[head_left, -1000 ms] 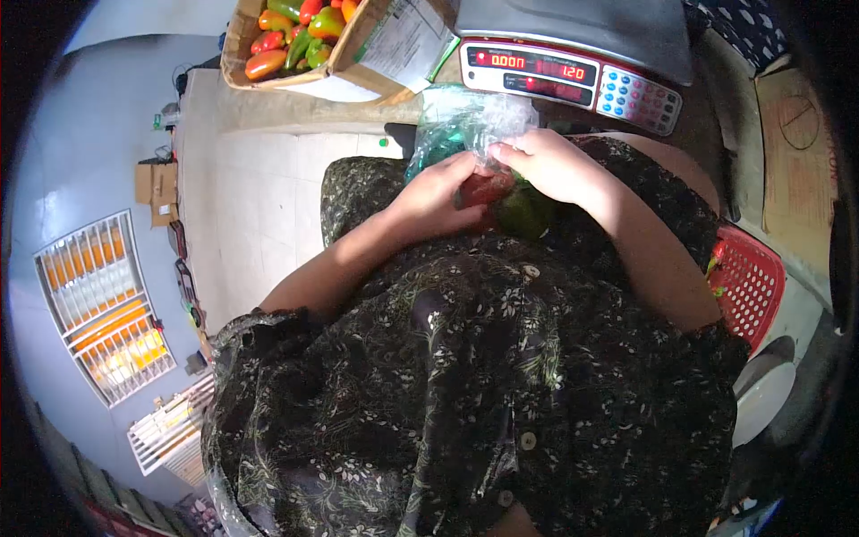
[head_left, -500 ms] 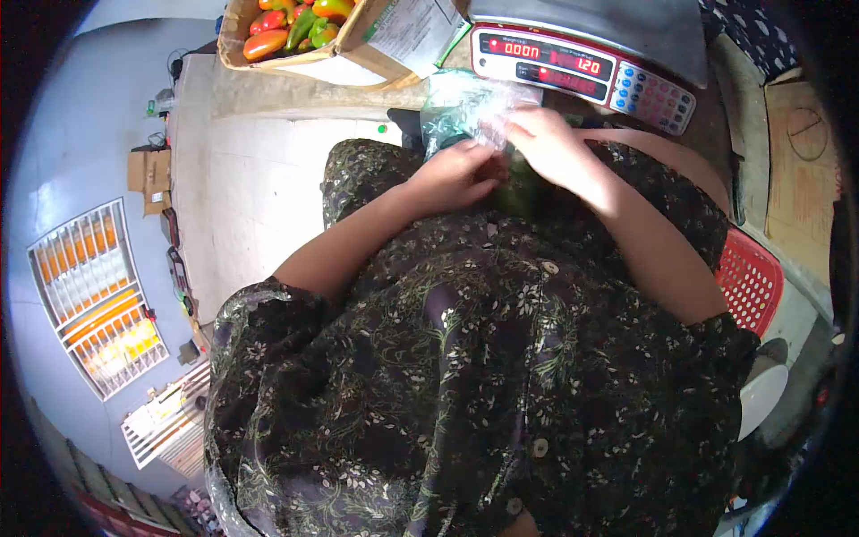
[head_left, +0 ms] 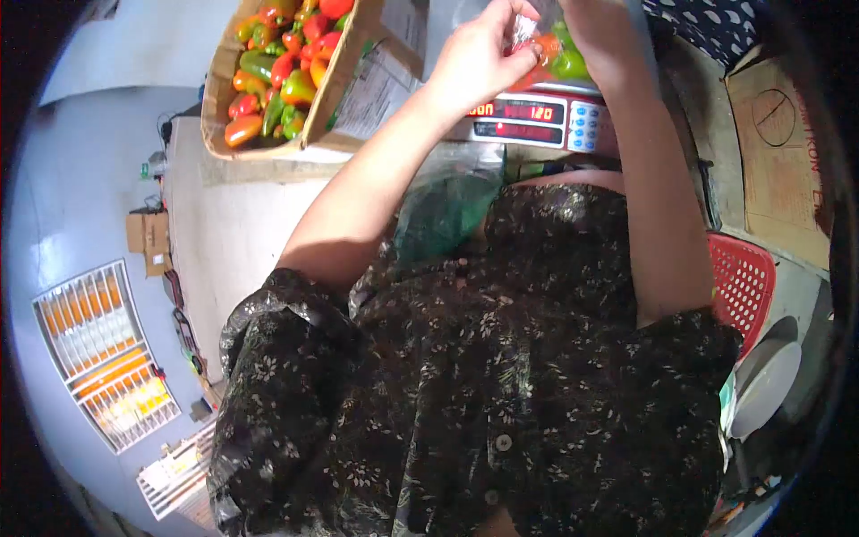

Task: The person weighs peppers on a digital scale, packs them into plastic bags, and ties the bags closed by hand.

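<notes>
In the head view, the person's left hand (head_left: 488, 52) has its thumb and fingers closed on the crinkled clear plastic bag (head_left: 523, 34), which is gathered around a few glossy peppers, an orange-red pepper (head_left: 540, 55) and a bright green pepper (head_left: 569, 64) among them. The right hand (head_left: 601, 38) is just beside the same bag, on its far side from the left; its fingers are cut off by the upper edge, so whether they grip or lie loose cannot be told.

The bagged peppers are at the front of the red-and-white electronic scale (head_left: 523, 130), over its keypad panel and grey pan. Whether they rest on the pan or hang just above it cannot be made out. The lit red digits include what looks like 1.20, and the left wrist covers part of the display.

As far as this shows, several peppers are already inside the clear plastic and brought to the scale, but not yet let go, since the left hand is closed on the bag. Many red, orange and green peppers (head_left: 284, 73) remain loose in the open brown cardboard box (head_left: 335, 89) left of the scale. A translucent green plastic bag (head_left: 447, 213) lies on the lap, its contents unclear.
</notes>
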The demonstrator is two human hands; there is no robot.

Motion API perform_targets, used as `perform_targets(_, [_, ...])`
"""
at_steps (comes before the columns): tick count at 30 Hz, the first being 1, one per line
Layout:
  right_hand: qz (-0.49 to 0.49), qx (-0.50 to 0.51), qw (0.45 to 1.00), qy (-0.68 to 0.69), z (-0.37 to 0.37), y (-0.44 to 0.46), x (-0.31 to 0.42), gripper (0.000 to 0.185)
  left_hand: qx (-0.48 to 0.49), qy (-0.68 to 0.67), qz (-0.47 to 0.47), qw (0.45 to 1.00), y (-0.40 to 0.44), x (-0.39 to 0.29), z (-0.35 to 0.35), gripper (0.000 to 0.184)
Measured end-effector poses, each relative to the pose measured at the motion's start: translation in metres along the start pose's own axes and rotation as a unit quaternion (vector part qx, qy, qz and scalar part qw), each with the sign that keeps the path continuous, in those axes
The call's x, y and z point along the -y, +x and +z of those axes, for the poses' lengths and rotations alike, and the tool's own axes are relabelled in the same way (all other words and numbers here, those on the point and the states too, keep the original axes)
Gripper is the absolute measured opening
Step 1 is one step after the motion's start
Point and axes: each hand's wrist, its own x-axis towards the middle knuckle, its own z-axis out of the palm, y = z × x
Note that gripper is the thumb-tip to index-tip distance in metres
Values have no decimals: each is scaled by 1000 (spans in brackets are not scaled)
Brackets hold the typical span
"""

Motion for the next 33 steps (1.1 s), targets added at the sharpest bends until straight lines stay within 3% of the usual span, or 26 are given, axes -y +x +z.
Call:
perform_targets(1, [57, -9, 998, 27, -6, 5, 11, 27, 20, 34, -16, 999, 11, -9, -3, 41])
perform_targets(4, [8, -3, 996, 87, -16, 8, -3, 31, -65, 99, 97, 988, 45, 20, 16, 36])
perform_targets(6, [62, 73, 974, 207, -10, 6, -28, 30, -124, 108, 148, 975, 57, 44, 33, 37])
perform_targets(7, [75, 81, 960, 258, -2, 6, -36, 29, -130, 112, 112, 979, 59, 45, 37, 36])
perform_targets(9, [118, 76, 929, 344, -7, 4, -36, 26, -156, 18, 96, 983, 59, 38, 51, 34])
perform_targets(10, [107, 78, 935, 329, -12, 4, -38, 25, -171, -28, 85, 981, 57, 36, 55, 33])
perform_targets(11, [94, 82, 941, 314, -14, 5, -39, 25, -222, -119, 180, 951, 59, 32, 62, 31])
perform_targets(13, [72, 85, 969, 221, -19, 6, -48, 24, -233, -226, 171, 930, 66, 31, 72, 26])
perform_targets(15, [42, 73, 976, 201, -19, 7, -49, 22, -161, -292, 128, 934, 71, 36, 67, 21])
perform_targets(17, [16, 76, 982, 173, -34, 4, -39, 21, -3, -313, 49, 948, 70, 34, 51, 14])
perform_targets(20, [-30, 80, 992, 89, -38, -1, -34, 23, -99, 17, 82, 992, 72, 34, 49, 24])
perform_targets(22, [-75, 51, 996, -13, -33, -7, -44, 28, -162, 180, 167, 956, 75, 44, 55, 19])
perform_targets(23, [-16, 67, 997, 18, -26, -9, -52, 37, -192, 260, 208, 923, 76, 51, 59, 17])
perform_targets(26, [-18, 61, 997, -40, -5, -11, -82, 32, -216, 259, 246, 909, 72, 46, 59, 14])
perform_targets(27, [-46, 35, 998, -14, -4, -13, -79, 39, -199, 249, 241, 917, 72, 40, 56, 17])
perform_targets(28, [-14, 51, 998, -26, -6, -16, -78, 43, -139, 99, 148, 974, 74, 35, 51, 20])
perform_targets(29, [6, 54, 999, 6, -7, -16, -78, 46, -70, -55, 47, 995, 72, 31, 47, 22])
perform_targets(30, [27, 57, 997, 39, -7, -17, -79, 49, 1, -207, -57, 977, 69, 25, 43, 25])
perform_targets(33, [104, 5, 959, 265, -3, -21, -77, 51, -43, -326, 40, 944, 72, 8, 35, 27])
